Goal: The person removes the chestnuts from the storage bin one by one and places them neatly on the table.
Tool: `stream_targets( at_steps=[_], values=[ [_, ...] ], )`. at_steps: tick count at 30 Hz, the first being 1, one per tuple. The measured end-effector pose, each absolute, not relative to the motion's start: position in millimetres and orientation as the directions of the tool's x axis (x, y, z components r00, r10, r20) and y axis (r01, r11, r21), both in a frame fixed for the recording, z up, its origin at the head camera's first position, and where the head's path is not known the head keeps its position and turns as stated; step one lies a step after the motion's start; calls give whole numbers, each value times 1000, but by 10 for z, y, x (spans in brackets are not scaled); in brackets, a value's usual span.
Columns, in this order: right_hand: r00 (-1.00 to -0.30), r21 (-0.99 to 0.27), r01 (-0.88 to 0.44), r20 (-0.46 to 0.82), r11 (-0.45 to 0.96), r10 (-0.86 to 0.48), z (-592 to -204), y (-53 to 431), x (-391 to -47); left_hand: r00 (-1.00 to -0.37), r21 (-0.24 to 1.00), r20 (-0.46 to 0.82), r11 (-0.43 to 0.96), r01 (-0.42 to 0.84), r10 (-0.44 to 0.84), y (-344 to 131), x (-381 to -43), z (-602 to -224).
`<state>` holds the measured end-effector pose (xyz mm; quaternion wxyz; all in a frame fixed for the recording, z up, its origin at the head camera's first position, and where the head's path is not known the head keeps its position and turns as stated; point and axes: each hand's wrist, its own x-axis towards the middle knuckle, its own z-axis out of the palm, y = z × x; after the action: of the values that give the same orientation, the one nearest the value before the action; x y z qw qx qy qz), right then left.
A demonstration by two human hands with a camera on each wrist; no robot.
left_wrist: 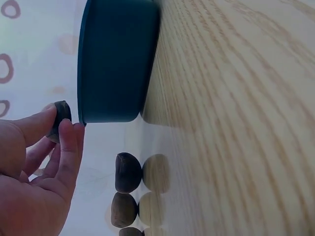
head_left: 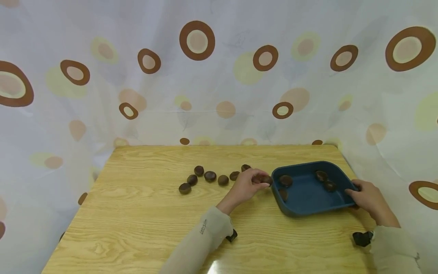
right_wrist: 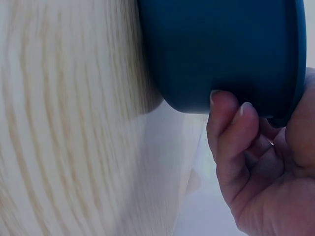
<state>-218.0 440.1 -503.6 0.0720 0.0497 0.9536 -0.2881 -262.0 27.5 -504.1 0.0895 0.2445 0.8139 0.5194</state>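
My left hand (head_left: 245,189) pinches a dark brown chestnut (left_wrist: 61,118) between thumb and fingers at the left rim of a blue plastic tub (head_left: 304,213). The left wrist view puts that hand at rim height; whether a fingertip touches the rim I cannot tell. In the head view, two dark shapes show at the fingers. On the tub's right side my right hand (head_left: 371,199) grips the rim, thumb over the edge and fingers curled against the outer wall (right_wrist: 221,59). Inside the tub lie several chestnuts (head_left: 321,176).
Several more chestnuts (head_left: 210,176) lie in a bent row on the wooden table (head_left: 130,213), left of the tub. A patterned curtain (head_left: 226,87) hangs behind the table and along its sides. Dark wrist devices (head_left: 362,239) sit at both cuffs.
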Motion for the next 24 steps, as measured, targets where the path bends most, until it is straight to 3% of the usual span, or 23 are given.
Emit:
stream_targets(
  at_steps=[9,24],
  values=[
    [-986,-541,137,-151,830,65,-5032,4443,-2199,-877,895,34,376,241,480,291,-2632,-5137],
    [-986,-546,142,-154,826,68,-5037,4434,-2178,-889,812,23,510,283,457,382,-2631,-5287]
  ],
)
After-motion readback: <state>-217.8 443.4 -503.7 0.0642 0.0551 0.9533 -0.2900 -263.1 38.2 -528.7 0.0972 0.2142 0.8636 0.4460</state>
